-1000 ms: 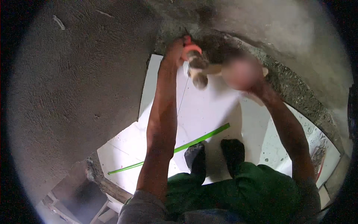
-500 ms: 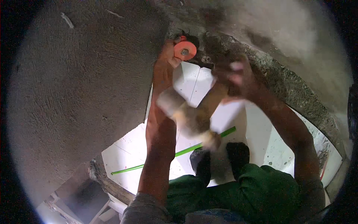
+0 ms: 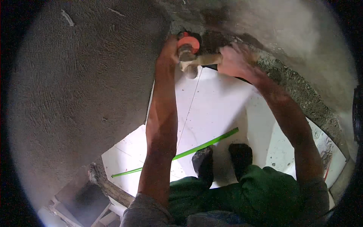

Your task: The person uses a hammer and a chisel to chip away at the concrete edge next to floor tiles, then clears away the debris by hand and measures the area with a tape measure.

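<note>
At the far corner, my left hand (image 3: 172, 46) is closed round a chisel with a round orange-red hand guard (image 3: 195, 41). Its shaft and tip are hidden by the guard and the hand. My right hand (image 3: 235, 60) grips the pale handle of a hammer (image 3: 208, 59). The hammer's head is up against the middle of the guard, covering the chisel's struck end. Both hands are beside the broken, rough base of the wall, just past the edge of the white floor tiles (image 3: 211, 98).
A rough plastered wall (image 3: 83, 83) rises on the left. Along the right runs a crumbly strip of mortar (image 3: 291, 83) under a smoother wall. A thin green strip (image 3: 204, 146) lies across the tiles, just ahead of my dark-covered feet (image 3: 203, 160). Bits of debris dot the tiles.
The hammer has swung up and away from above the tiles to the chisel's guard. My right hand has turned with it; my left hand stays almost in place.
</note>
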`<action>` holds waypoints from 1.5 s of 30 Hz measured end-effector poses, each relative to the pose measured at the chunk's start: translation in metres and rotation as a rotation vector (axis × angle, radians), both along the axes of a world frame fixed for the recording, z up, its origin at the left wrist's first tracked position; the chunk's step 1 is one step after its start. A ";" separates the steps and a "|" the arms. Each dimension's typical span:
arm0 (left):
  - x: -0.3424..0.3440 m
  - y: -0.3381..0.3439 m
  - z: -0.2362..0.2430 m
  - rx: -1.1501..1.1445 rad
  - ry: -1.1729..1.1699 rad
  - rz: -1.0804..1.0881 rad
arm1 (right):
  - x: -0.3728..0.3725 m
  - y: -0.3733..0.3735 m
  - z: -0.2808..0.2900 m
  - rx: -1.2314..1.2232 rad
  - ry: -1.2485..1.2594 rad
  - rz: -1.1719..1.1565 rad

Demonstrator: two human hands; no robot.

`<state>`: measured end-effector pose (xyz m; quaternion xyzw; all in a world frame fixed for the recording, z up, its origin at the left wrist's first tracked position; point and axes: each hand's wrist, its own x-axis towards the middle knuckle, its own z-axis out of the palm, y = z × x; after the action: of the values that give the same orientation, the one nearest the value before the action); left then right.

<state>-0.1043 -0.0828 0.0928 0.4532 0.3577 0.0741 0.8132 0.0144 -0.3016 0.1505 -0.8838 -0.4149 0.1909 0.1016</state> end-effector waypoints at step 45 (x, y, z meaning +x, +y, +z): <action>0.088 -0.047 -0.088 0.448 0.032 -0.075 | -0.008 -0.102 0.023 0.152 -0.175 0.185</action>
<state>-0.0164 -0.1301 0.0051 0.6365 0.3280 0.1141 0.6887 0.0062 -0.4037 0.1735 -0.8448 -0.5151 0.0899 0.1135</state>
